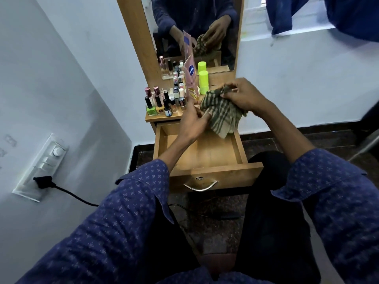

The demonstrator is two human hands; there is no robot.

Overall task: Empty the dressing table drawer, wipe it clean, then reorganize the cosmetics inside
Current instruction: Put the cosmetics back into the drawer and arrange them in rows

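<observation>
So all the cosmetics (164, 101) are parked up on the left of the dresser top, the left hand (191, 119) and right hand (246, 97) both pinch the checked cloth (221, 113) bunched over the pulled-out, bare drawer (205, 152), so I'd guess wiping's up next.
</observation>
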